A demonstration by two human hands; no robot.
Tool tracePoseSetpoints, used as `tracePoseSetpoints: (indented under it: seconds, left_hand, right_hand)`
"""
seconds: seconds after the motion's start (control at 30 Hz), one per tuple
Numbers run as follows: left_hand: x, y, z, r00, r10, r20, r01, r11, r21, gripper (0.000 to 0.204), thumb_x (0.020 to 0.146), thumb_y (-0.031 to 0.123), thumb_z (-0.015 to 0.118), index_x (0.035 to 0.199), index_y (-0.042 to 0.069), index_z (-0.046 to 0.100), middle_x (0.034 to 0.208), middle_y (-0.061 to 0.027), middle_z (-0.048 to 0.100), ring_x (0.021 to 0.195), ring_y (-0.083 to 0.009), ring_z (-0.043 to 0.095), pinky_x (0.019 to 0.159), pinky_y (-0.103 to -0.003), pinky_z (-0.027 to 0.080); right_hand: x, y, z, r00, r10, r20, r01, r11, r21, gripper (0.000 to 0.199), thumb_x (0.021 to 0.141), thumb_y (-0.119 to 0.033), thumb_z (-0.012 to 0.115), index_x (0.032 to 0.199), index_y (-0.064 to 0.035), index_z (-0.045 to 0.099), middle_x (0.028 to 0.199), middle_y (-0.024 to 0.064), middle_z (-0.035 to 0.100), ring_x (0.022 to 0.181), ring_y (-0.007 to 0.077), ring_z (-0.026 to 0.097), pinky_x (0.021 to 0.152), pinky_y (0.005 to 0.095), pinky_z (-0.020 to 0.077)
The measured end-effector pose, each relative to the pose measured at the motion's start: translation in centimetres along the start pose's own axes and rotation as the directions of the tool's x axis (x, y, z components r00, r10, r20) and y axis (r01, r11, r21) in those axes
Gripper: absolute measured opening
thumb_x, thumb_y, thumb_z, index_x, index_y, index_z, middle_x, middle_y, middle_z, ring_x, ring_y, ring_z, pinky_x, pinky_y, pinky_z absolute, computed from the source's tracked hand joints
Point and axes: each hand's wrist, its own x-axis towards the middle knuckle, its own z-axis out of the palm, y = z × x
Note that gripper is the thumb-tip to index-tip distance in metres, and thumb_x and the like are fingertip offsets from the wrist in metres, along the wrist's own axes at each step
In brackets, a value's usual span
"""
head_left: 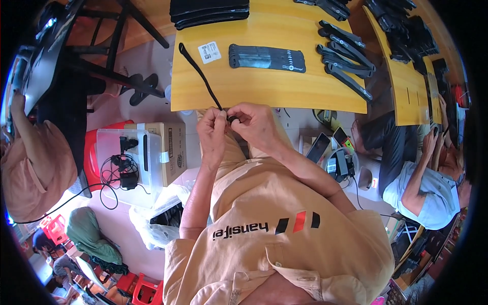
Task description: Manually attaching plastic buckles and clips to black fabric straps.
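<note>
A narrow black strap (pixel 201 72) lies slantwise over the near left part of the yellow table, its lower end in my hands just off the table's front edge. My left hand (pixel 211 134) is closed, thumb and fingertips pinching the strap. Close beside it, my right hand (pixel 255 127) is closed too, its fingers pinching a small dark piece at the strap's lower end. The fingers cover most of that end. Farther off on the table are a flat dark printed fabric piece (pixel 267 58) and a white label (pixel 209 52).
The yellow table (pixel 284 91) bears a black fabric stack (pixel 209 12) and several folded dark straps (pixel 345 61). To the left stand a clear plastic bin (pixel 113 152) with cables and a cardboard box (pixel 174 152). Co-workers sit at left and right.
</note>
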Motion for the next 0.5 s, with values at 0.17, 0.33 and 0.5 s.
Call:
tracePoseSetpoints:
  seconds: [0.17, 0.33, 0.5]
  left_hand:
    - [-0.2, -0.1, -0.3, 1.000, -0.007, 0.024, 0.006, 0.999, 0.037, 0.023, 0.089, 0.010, 0.051, 0.067, 0.005, 0.046, 0.060, 0.0043, 0.043, 0.055, -0.0031, 0.037, 0.049, -0.019, 0.030]
    - [-0.2, 0.3, -0.6, 0.998, 0.009, 0.067, -0.014, 0.997, 0.077, 0.021, 0.088, 0.009, 0.052, 0.068, 0.005, 0.046, 0.060, 0.0045, 0.044, 0.055, -0.0024, 0.037, 0.048, -0.019, 0.030]
    - [-0.2, 0.6, -1.0, 0.965, -0.205, 0.166, 0.251, 0.906, -0.342, 0.023, 0.089, 0.014, 0.049, 0.067, 0.009, 0.043, 0.057, 0.0050, 0.039, 0.053, -0.0030, 0.038, 0.048, -0.021, 0.031]
  right_hand:
    - [-0.1, -2.5, -0.7, 0.994, -0.059, 0.088, 0.084, 0.948, -0.308, 0.016, 0.071, -0.001, 0.058, 0.086, 0.0035, 0.062, 0.072, 0.0125, 0.063, 0.063, 0.0171, 0.062, 0.057, 0.0285, 0.0481]
    - [-0.1, -3.0, -0.7, 0.967, -0.209, 0.149, 0.255, 0.837, -0.485, 0.012, 0.070, -0.010, 0.055, 0.071, 0.0022, 0.056, 0.073, 0.0209, 0.058, 0.064, 0.0401, 0.053, 0.055, 0.0418, 0.0432]
    - [0.6, -2.7, -1.0, 0.972, -0.098, 0.215, 0.167, 0.930, -0.328, 0.010, 0.070, -0.006, 0.053, 0.072, 0.0026, 0.058, 0.061, 0.0148, 0.053, 0.055, 0.0196, 0.054, 0.051, 0.0319, 0.0413]
